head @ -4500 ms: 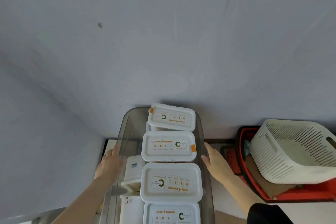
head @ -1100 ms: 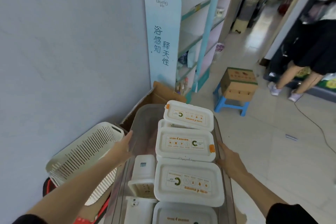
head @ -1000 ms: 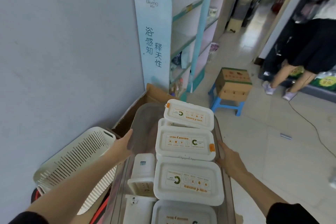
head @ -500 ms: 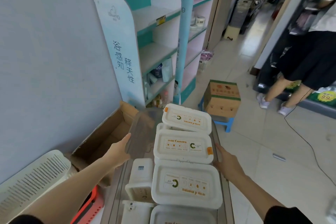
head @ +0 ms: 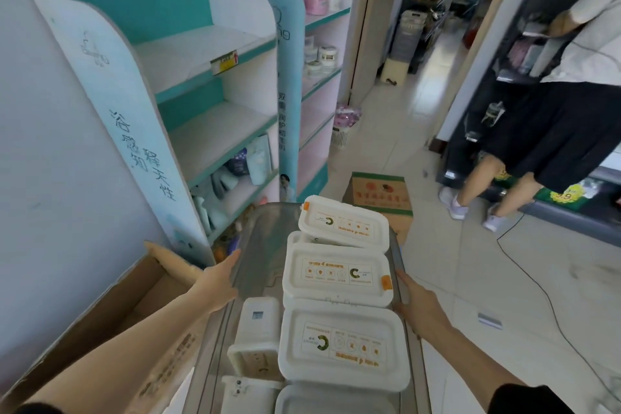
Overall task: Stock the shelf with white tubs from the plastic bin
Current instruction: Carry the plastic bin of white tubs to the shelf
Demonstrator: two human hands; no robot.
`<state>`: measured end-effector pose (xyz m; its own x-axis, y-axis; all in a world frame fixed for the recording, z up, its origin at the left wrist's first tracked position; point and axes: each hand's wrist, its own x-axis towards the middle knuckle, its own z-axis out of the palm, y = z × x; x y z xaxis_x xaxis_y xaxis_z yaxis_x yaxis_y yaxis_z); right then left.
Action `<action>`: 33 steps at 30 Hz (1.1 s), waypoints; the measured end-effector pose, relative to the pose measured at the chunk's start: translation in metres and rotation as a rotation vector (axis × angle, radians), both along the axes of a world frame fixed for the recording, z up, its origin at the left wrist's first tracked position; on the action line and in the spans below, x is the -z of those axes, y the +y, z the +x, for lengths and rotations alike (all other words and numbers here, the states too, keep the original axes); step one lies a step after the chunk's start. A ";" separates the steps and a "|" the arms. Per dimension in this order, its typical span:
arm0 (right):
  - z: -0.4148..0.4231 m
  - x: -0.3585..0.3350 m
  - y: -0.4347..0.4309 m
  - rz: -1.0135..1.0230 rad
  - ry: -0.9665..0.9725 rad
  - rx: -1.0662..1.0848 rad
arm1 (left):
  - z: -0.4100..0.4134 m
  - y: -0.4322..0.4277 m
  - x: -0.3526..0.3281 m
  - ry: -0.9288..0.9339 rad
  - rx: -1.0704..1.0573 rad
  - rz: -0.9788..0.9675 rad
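Note:
I hold a clear grey plastic bin (head: pixel 265 239) in front of me, off the floor. My left hand (head: pixel 218 282) grips its left rim and my right hand (head: pixel 416 304) grips its right rim. Several white tubs with orange-printed lids fill it, one near the middle (head: pixel 336 274), one at the far end (head: pixel 342 220) and one closer to me (head: pixel 342 346). A smaller tub (head: pixel 257 329) lies on its side at the left. The teal and white shelf (head: pixel 208 54) stands ahead on the left, its upper two boards bare.
An open cardboard box (head: pixel 141 306) lies on the floor at my left. A second shelf unit (head: pixel 319 44) with jars stands behind the first. A closed carton (head: pixel 379 198) sits ahead on the tiled floor. A person (head: pixel 537 131) stands at the right.
I have turned from the wall towards the shelf while carrying the bin. The shelf has come closer and the white basket at the left has dropped out of view. Both hands keep their hold.

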<state>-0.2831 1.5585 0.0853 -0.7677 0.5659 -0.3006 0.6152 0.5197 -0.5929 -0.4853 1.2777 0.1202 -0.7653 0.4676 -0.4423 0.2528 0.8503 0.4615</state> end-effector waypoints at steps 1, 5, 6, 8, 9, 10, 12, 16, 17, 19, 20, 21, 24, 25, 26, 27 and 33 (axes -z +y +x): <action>-0.009 0.002 0.014 -0.003 -0.011 0.023 | -0.012 0.016 0.002 0.007 0.020 0.000; -0.041 0.004 0.065 -0.025 -0.045 0.056 | -0.049 0.072 -0.003 0.006 0.092 0.017; -0.047 0.004 0.077 -0.022 -0.043 0.055 | -0.059 0.087 -0.005 0.009 0.103 0.005; -0.059 0.006 0.105 -0.017 -0.027 0.068 | -0.076 0.117 -0.008 0.016 0.123 0.002; -0.065 0.006 0.121 -0.020 -0.025 0.075 | -0.083 0.132 -0.010 0.018 0.125 0.011; -0.071 0.006 0.136 -0.026 -0.033 0.082 | -0.089 0.147 -0.012 0.020 0.122 0.008; -0.084 0.005 0.166 -0.034 -0.045 0.084 | -0.101 0.177 -0.013 0.031 0.108 -0.013; -0.112 0.005 0.233 -0.043 -0.015 0.034 | -0.118 0.239 -0.008 0.028 0.041 -0.017; -0.120 0.005 0.252 -0.041 -0.017 0.013 | -0.121 0.256 -0.007 0.027 0.019 -0.013; -0.136 0.006 0.289 -0.035 -0.031 -0.024 | -0.122 0.290 -0.008 0.027 -0.013 0.002; -0.144 0.006 0.308 -0.029 -0.034 -0.040 | -0.123 0.306 -0.008 0.037 -0.018 0.002; -0.152 0.005 0.326 -0.017 -0.037 -0.059 | -0.125 0.321 -0.009 0.048 -0.025 -0.003; -0.179 -0.003 0.376 0.035 -0.022 -0.128 | -0.134 0.359 -0.006 0.072 -0.067 -0.027; -0.188 -0.007 0.391 0.046 -0.022 -0.139 | -0.138 0.369 -0.004 0.081 -0.084 -0.038; -0.199 -0.009 0.405 0.057 -0.021 -0.151 | -0.143 0.379 -0.001 0.087 -0.109 -0.044; -0.209 -0.012 0.419 0.070 -0.029 -0.162 | -0.148 0.388 0.001 0.087 -0.135 -0.035; -0.273 -0.008 0.485 0.123 -0.045 -0.280 | -0.188 0.435 0.019 -0.002 -0.265 -0.021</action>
